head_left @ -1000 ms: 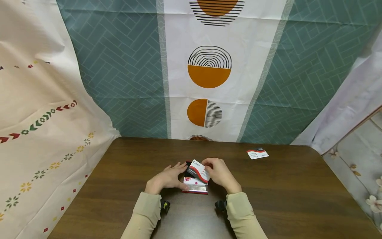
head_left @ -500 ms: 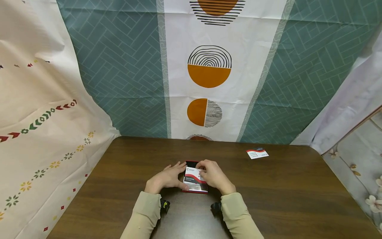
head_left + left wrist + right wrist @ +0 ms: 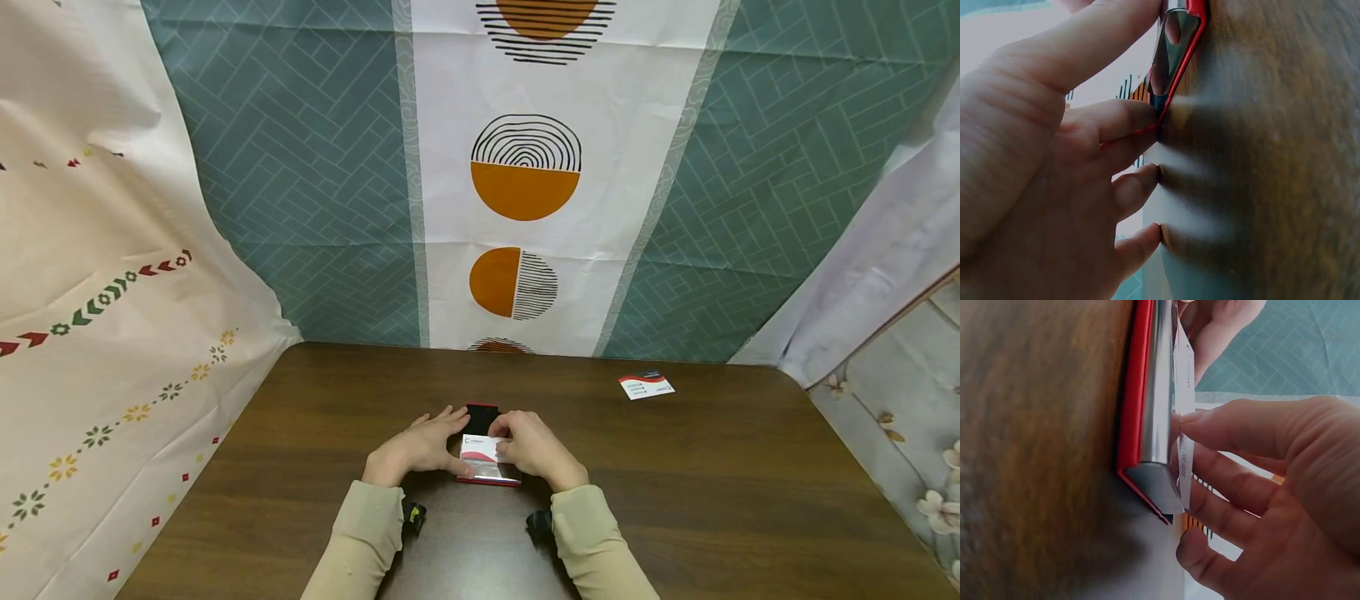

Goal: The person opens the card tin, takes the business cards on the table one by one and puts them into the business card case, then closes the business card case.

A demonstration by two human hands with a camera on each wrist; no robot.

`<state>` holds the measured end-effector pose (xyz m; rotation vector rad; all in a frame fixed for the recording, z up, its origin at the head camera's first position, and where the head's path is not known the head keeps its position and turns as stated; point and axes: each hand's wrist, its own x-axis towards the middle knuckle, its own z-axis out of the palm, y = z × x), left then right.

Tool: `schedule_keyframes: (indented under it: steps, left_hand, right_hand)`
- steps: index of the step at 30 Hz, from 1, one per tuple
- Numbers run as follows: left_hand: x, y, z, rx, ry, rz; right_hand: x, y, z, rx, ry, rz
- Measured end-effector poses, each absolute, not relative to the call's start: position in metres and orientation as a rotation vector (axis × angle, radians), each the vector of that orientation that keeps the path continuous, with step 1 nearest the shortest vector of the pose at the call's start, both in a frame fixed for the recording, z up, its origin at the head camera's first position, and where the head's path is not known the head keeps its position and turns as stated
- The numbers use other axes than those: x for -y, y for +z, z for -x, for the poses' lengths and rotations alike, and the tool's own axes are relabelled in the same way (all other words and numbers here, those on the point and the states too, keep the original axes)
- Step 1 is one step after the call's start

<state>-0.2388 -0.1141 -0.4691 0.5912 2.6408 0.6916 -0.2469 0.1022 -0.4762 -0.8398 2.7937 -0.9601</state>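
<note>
A red business card case (image 3: 482,419) with a black lining and a shiny metal tray lies opened flat in front of me on the table. A white business card (image 3: 476,442) with a red wave lies over the tray. My right hand (image 3: 534,450) pinches this card at its right side between thumb and fingers. In the right wrist view the card (image 3: 1184,369) stands just off the metal edge. My left hand (image 3: 418,451) is spread at the case's left side, thumb on the metal front and index finger at its edge. Its other fingertips (image 3: 1147,175) rest on the table.
Another business card (image 3: 647,386), white with a red and black band, lies at the back right of the brown wooden table (image 3: 360,383). Patterned cloths (image 3: 345,208) hang behind the table and along its sides.
My right hand has brought the tilted card down and toward me, turning it level with the tray. The flowered card seen earlier beneath it is now covered. My left hand has stayed put.
</note>
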Motion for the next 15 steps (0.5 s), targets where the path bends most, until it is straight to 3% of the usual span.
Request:
schedule_keyframes:
  steps: [15]
  left_hand:
    - [0.1146,-0.4693,0.2385,-2.647,0.69,-0.595]
  right_hand:
    - [-0.1009,-0.4747,0.2424,-2.78,-0.888,0.799]
